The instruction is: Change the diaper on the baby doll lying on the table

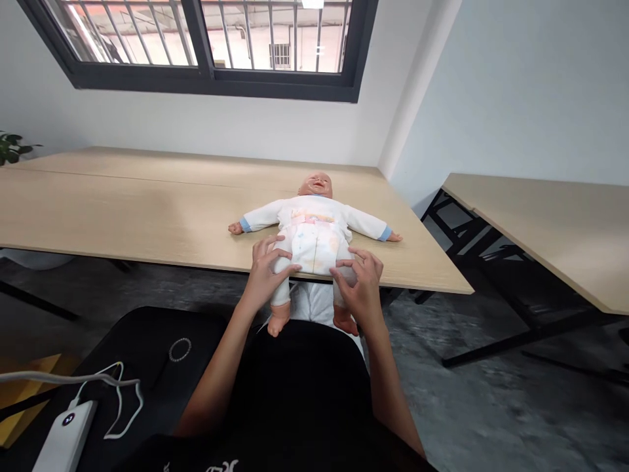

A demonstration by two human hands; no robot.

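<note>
A baby doll (314,226) in a white romper lies on its back at the front edge of a long wooden table (147,210), arms spread, head toward the wall. Its bare-footed legs hang over the edge toward me. My left hand (266,272) is closed round the doll's leg on the left side, fingers curled over the thigh. My right hand (362,283) grips the other leg the same way, with the foot showing below my wrist.
A second wooden table (550,223) on a black frame stands at the right across a gap of grey floor. A white power bank (66,436) with a white cable lies on a black seat at lower left. A dark-framed window (211,46) sits above.
</note>
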